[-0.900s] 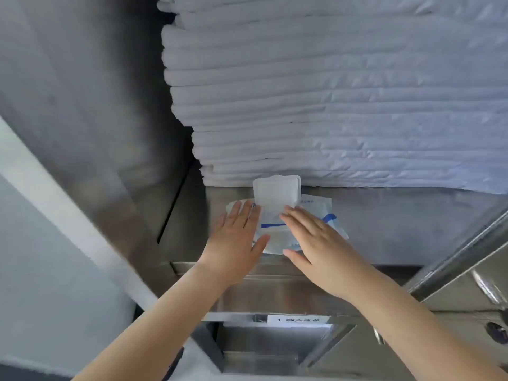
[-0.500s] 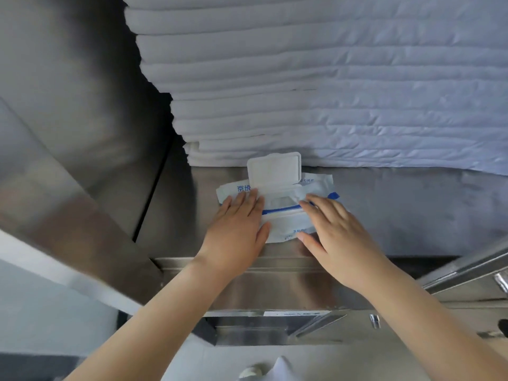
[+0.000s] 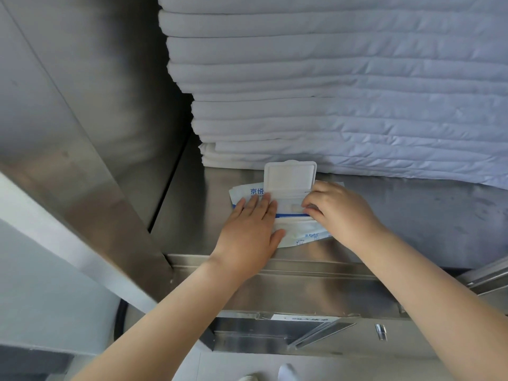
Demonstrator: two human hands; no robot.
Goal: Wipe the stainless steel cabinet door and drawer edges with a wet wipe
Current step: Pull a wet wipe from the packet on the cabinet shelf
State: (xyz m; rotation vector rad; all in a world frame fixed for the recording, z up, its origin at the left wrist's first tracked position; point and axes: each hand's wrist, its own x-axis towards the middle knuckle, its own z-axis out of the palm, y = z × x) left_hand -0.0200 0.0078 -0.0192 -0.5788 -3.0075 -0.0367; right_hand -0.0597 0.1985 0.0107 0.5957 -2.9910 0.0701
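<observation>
A white wet-wipe pack (image 3: 299,235) with blue print lies on the steel shelf (image 3: 412,215) inside the cabinet. Its white plastic lid (image 3: 288,178) stands flipped up. My left hand (image 3: 251,229) presses flat on the pack's left half with straight fingers. My right hand (image 3: 338,213) sits at the pack's opening with fingers curled, pinching there; the wipe itself is hidden under the fingertips. The open stainless cabinet door (image 3: 82,149) hangs at the left. A drawer edge (image 3: 275,325) with a label shows below the shelf.
A tall stack of folded white linens (image 3: 330,92) fills the shelf right behind the pack. A steel front lip (image 3: 302,273) runs under my wrists. Another steel door edge (image 3: 486,276) juts in at the right. White shoes (image 3: 286,372) show at the bottom.
My right hand has moved from lying flat on the pack's right side up to the opening, fingers now curled in a pinch. The left hand stays pressed on the pack.
</observation>
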